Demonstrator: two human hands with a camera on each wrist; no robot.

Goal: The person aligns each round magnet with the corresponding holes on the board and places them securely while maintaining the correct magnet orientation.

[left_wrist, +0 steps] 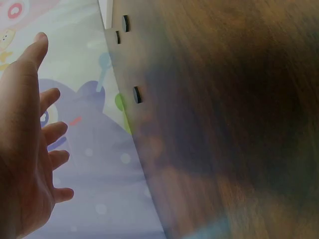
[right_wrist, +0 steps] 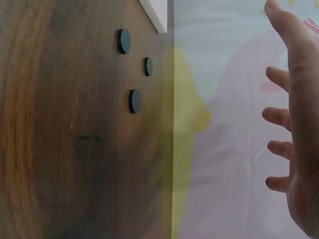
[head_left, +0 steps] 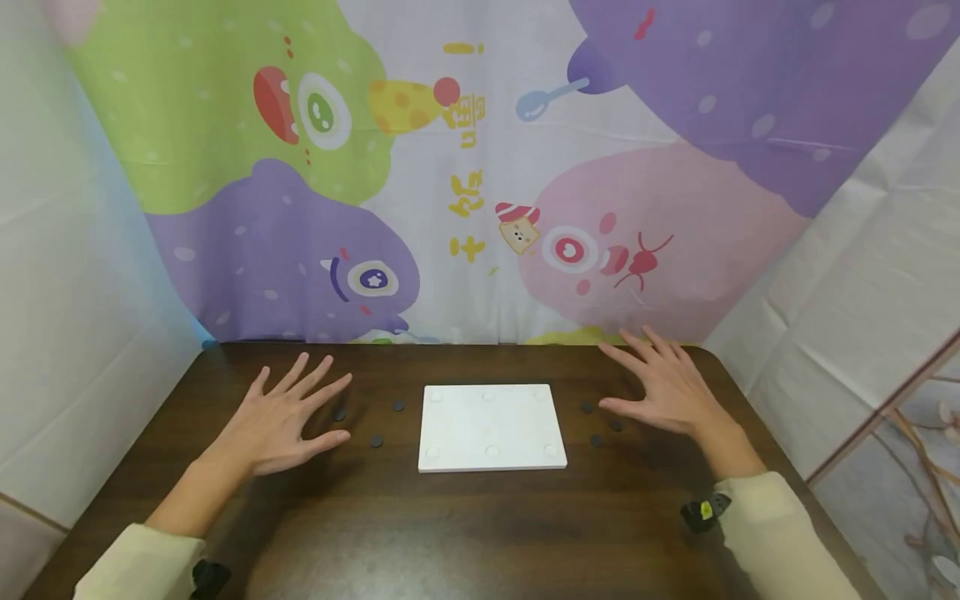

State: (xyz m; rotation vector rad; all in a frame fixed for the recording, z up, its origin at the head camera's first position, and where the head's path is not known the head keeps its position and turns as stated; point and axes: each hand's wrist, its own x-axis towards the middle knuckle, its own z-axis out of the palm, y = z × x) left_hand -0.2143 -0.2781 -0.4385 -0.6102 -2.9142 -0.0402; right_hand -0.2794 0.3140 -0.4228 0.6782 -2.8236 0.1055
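Both hands hover over the dark wooden table with fingers spread and nothing held. In the head view the left hand (head_left: 281,425) is left of a white rectangular board (head_left: 491,425) with several shallow round recesses. Close by its fingers lie three small black discs: one disc (head_left: 340,414) near the fingers, another disc (head_left: 398,406) and a third disc (head_left: 377,441) nearer the board. On the other side, the right hand (head_left: 663,387) is above and beside three more discs, with a disc (head_left: 587,407) near its thumb, a disc (head_left: 616,424) below it and a disc (head_left: 597,440) in front.
Behind the table (head_left: 480,533) hangs a curtain (head_left: 465,167) printed with cartoon monsters. White cloth (head_left: 67,250) closes off the left side, and pale cloth (head_left: 847,275) the right. Black wrist devices sit at both sleeves, one device (head_left: 705,511) on the right.
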